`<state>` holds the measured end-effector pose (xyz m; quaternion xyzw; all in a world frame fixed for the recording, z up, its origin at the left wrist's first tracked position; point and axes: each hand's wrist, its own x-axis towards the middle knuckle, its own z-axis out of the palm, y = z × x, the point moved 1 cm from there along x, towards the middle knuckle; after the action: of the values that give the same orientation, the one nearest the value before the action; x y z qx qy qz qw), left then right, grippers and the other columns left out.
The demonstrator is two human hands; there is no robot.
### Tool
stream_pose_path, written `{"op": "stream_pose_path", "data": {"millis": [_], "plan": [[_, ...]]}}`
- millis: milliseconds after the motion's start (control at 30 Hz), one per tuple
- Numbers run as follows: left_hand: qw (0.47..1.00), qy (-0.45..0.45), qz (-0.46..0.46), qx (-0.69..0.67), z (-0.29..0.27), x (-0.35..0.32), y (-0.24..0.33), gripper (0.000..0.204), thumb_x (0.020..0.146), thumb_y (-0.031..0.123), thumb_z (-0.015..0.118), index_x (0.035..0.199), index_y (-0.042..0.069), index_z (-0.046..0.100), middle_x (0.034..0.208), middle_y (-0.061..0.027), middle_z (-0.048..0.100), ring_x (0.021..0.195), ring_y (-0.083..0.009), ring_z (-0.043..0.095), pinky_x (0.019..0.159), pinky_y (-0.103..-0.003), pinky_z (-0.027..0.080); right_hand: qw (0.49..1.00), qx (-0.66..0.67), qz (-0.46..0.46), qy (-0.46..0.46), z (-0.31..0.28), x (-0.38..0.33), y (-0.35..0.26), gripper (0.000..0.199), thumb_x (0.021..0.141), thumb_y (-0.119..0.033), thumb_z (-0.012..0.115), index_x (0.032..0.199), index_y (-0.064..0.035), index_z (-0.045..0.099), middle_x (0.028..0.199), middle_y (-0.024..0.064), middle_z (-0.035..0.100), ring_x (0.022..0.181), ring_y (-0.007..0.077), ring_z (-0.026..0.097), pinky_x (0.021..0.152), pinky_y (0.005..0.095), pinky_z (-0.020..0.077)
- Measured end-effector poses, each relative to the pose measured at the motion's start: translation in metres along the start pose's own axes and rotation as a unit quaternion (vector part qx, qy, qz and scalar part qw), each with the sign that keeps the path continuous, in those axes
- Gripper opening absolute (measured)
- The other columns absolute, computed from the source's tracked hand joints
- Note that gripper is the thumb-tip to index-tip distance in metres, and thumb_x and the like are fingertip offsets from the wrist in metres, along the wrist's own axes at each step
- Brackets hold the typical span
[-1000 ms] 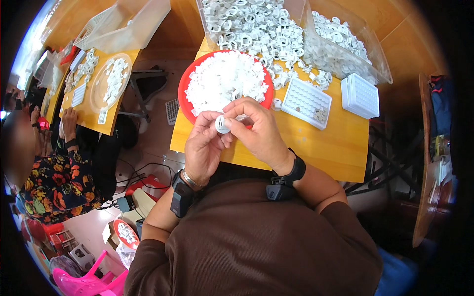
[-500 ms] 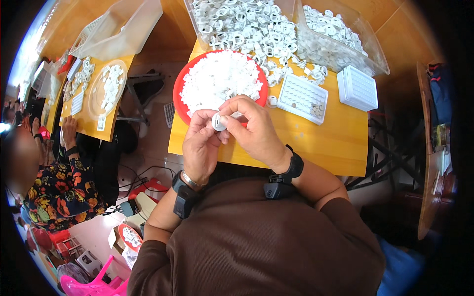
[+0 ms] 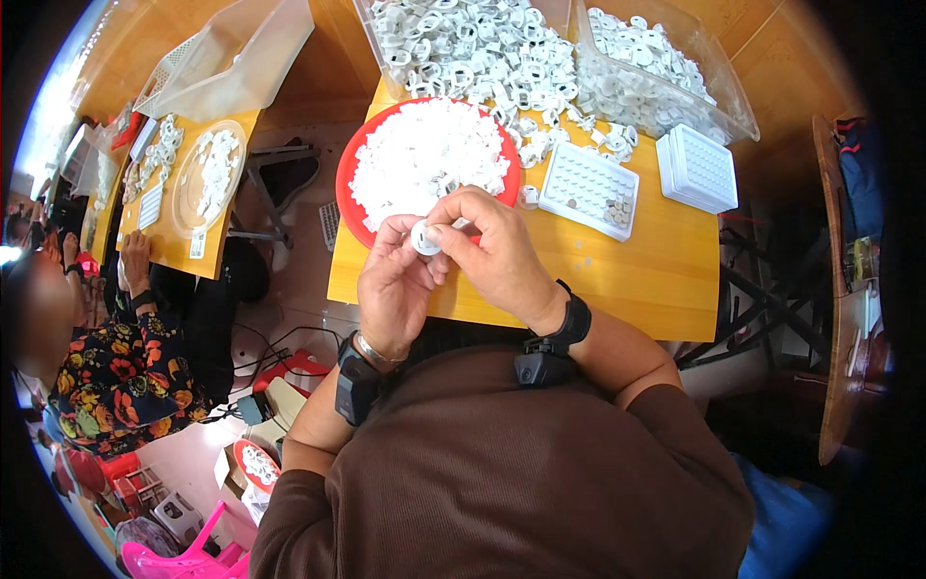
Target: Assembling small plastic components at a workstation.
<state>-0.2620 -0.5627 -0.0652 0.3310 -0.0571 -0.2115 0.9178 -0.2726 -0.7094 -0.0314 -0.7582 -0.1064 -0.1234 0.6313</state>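
In front of the red bowl's near rim, my left hand (image 3: 397,280) pinches a round white plastic part (image 3: 422,239) with a dark slot in its face. My right hand (image 3: 494,253) is closed too, with thumb and index fingertips at the part's right edge. A bit of white shows behind the right index finger; I cannot tell whether the hand holds it. Just beyond my hands stands the red bowl (image 3: 348,174), heaped with small white plastic pieces (image 3: 429,159).
Right of the bowl lies a white compartment tray (image 3: 579,191) with small round pieces. A stack of white trays (image 3: 696,169) stands beside it. Clear bins (image 3: 719,111) of white parts fill the back. At left, a person in a flowered top (image 3: 125,376) sits by another table (image 3: 164,249).
Both hands stay at the same round part. My right thumb has shifted slightly on its edge, and the left fingers under it have spread a little. The view has moved very slightly.
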Motion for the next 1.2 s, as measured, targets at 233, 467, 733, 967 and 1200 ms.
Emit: {"op": "stream_pose_path", "data": {"millis": [233, 467, 733, 967, 1200], "plan": [[0.987, -0.069, -0.057, -0.137, -0.009, 0.003, 0.000, 0.027, 0.091, 0.006, 0.056, 0.116, -0.001, 0.048, 0.108, -0.0128, 0.058, 0.099, -0.0228, 0.060, 0.090, -0.031, 0.051, 0.985, 0.149, 0.085, -0.005, 0.000, 0.003, 0.009, 0.008, 0.089, -0.007, 0.062, 0.090, 0.0010, 0.062, 0.085, 0.0031, 0.063, 0.076, 0.0090, 0.058, 0.068, 0.0245, 0.0484], [0.992, 0.008, -0.060, -0.114, 0.002, 0.002, 0.001, 0.024, 0.092, 0.013, 0.055, 0.112, 0.002, 0.050, 0.095, -0.0137, 0.060, 0.076, -0.0203, 0.058, 0.067, -0.028, 0.049, 0.978, 0.181, 0.093, 0.035, -0.004, 0.005, 0.011, 0.009, 0.089, -0.007, 0.062, 0.093, 0.0008, 0.063, 0.082, 0.0014, 0.063, 0.078, 0.0072, 0.057, 0.069, 0.0232, 0.0480], [0.995, -0.010, -0.046, -0.087, -0.010, 0.001, 0.004, 0.022, 0.093, 0.012, 0.052, 0.111, 0.002, 0.048, 0.097, -0.0137, 0.061, 0.076, -0.0177, 0.060, 0.069, -0.027, 0.050, 0.997, -0.012, 0.020, -0.079, -0.009, 0.003, -0.012, 0.023, 0.082, -0.002, 0.065, 0.105, -0.0019, 0.066, 0.077, 0.0017, 0.061, 0.069, 0.0078, 0.058, 0.061, 0.0240, 0.0478], [0.999, 0.018, -0.050, -0.004, -0.006, -0.004, 0.006, 0.020, 0.095, 0.014, 0.050, 0.112, 0.003, 0.048, 0.099, -0.0134, 0.061, 0.076, -0.0156, 0.060, 0.069, -0.026, 0.049, 0.980, -0.141, -0.130, -0.051, -0.004, 0.004, -0.013, 0.024, 0.078, -0.001, 0.065, 0.102, -0.0055, 0.067, 0.075, 0.0077, 0.062, 0.064, 0.0193, 0.062, 0.057, 0.0290, 0.0492], [0.998, 0.011, -0.055, 0.022, -0.001, -0.002, 0.004, 0.020, 0.093, 0.015, 0.051, 0.110, 0.004, 0.053, 0.094, -0.0038, 0.059, 0.080, -0.0110, 0.055, 0.067, -0.024, 0.045, 0.984, -0.138, -0.109, -0.016, -0.012, 0.001, -0.008, 0.004, 0.081, -0.006, 0.064, 0.083, -0.0060, 0.060, 0.074, 0.0108, 0.063, 0.065, 0.0265, 0.063, 0.057, 0.0351, 0.0486]]}}
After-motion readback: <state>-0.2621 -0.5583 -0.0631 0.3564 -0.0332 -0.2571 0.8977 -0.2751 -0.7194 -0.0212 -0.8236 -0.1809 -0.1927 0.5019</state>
